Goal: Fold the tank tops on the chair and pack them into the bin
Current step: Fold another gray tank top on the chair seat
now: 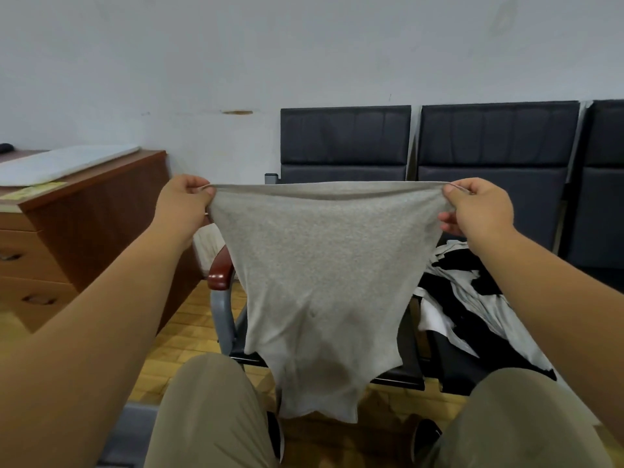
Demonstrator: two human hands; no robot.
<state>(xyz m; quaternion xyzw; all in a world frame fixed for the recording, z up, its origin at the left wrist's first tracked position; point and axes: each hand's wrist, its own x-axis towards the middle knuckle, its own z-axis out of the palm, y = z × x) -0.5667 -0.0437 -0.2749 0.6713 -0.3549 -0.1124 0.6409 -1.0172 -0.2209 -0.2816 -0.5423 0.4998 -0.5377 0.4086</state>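
- Tank top (314, 282), grey, held up in the air, top edge stretched taut between both hands, lower end hanging before the chair (221, 276).
- Left hand (184, 206) pinching one upper corner.
- Right hand (477, 207) pinching the other corner.
- Heap of black, white and grey garments (472, 298) on the seat to the right.

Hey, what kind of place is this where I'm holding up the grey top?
Likely an office or waiting room: a row of dark padded chairs against a plain wall, a wooden desk with drawers, and wood-patterned flooring.
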